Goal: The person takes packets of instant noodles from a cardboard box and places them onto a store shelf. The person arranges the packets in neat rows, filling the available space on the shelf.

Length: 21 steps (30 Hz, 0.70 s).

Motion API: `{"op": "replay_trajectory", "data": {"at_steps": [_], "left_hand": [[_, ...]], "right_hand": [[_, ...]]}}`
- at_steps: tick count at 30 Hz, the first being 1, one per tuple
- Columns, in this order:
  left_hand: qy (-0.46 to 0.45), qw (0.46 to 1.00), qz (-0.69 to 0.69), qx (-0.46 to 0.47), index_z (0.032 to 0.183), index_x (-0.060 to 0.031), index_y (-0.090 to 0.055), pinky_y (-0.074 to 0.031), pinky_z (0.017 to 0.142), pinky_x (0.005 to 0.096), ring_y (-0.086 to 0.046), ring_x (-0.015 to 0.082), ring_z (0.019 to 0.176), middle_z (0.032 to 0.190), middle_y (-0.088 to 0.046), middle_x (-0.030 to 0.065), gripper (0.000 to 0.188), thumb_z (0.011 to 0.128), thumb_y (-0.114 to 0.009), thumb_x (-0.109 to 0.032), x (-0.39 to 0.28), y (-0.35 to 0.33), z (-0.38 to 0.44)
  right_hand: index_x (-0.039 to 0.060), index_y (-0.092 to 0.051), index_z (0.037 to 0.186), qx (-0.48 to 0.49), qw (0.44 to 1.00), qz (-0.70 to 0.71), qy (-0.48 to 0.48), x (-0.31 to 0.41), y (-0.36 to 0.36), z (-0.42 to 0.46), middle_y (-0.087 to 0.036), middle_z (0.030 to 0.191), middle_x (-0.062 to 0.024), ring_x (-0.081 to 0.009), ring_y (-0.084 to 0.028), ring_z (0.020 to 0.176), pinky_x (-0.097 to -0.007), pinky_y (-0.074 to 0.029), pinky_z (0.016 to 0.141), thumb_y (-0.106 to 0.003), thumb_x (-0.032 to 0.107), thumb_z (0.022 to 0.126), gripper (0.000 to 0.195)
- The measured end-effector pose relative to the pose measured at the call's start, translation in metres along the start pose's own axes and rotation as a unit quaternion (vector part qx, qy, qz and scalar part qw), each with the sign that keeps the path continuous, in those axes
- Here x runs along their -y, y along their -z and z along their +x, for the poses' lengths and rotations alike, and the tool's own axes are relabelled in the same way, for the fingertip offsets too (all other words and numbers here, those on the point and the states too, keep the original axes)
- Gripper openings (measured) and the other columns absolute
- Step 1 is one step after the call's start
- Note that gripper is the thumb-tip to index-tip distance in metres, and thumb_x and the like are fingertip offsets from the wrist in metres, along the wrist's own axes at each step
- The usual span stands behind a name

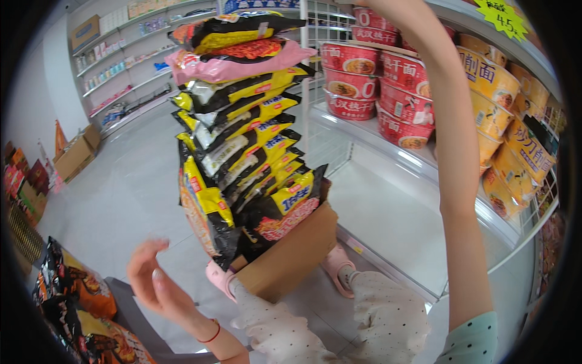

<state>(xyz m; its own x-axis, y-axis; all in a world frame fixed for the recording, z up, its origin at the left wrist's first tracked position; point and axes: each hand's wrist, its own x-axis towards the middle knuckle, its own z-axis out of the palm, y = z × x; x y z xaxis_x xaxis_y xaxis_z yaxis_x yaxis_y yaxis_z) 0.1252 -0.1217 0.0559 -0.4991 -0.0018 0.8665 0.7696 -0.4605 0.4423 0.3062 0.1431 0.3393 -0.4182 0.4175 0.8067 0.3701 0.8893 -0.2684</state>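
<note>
My left hand (pixel 159 277) is raised at the lower left with curved fingers and nothing in it. My right arm reaches up past red instant noodle bowls (pixel 352 86); only the base of my right hand (pixel 363 2) shows at the top edge, its fingers cut off by the frame. Before me on the floor stands a cardboard box (pixel 291 255). From it rises a tall stack of black and yellow noodle packets (pixel 254 132). Near its top lies a pink packet (pixel 241 63), with another dark and yellow packet (pixel 236 34) over it.
Yellow noodle bowls (pixel 491 95) share the right-hand shelf with the red ones, above a bare lower shelf (pixel 386 204). A white wire grid (pixel 325 20) stands behind the stack. Black and orange packets (pixel 82 300) lie at lower left. Stocked wall shelves and an open carton (pixel 77 159) stand farther off.
</note>
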Motion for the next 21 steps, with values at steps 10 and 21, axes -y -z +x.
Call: {"op": "replay_trajectory", "data": {"at_steps": [10,21], "left_hand": [[0.064,0.976,-0.163,0.129,0.087,0.0055,-0.060,-0.046,0.061,0.0369,-0.055,0.0259,0.064,0.076,-0.062,0.0173,0.013,0.087,-0.061,-0.007,-0.041,-0.020,-0.023],[0.093,0.905,-0.199,0.364,0.081,0.0062,-0.063,-0.046,0.062,0.0368,-0.060,0.0265,0.067,0.074,-0.065,0.0179,0.018,0.089,-0.060,-0.010,-0.039,-0.038,-0.023]], "right_hand": [[0.0009,-0.071,0.091,-0.169,0.954,-0.219,0.116,-0.104,0.077,-0.079,-0.071,0.085,-0.0137,-0.0248,-0.069,0.084,-0.0332,-0.053,0.077,-0.070,0.023,0.080,0.025],[-0.0029,-0.065,0.114,-0.188,0.786,-0.543,-0.230,-0.146,0.237,-0.200,-0.068,0.104,-0.0231,-0.0296,-0.069,0.094,-0.0382,-0.054,0.079,-0.069,0.054,0.080,0.067]]}}
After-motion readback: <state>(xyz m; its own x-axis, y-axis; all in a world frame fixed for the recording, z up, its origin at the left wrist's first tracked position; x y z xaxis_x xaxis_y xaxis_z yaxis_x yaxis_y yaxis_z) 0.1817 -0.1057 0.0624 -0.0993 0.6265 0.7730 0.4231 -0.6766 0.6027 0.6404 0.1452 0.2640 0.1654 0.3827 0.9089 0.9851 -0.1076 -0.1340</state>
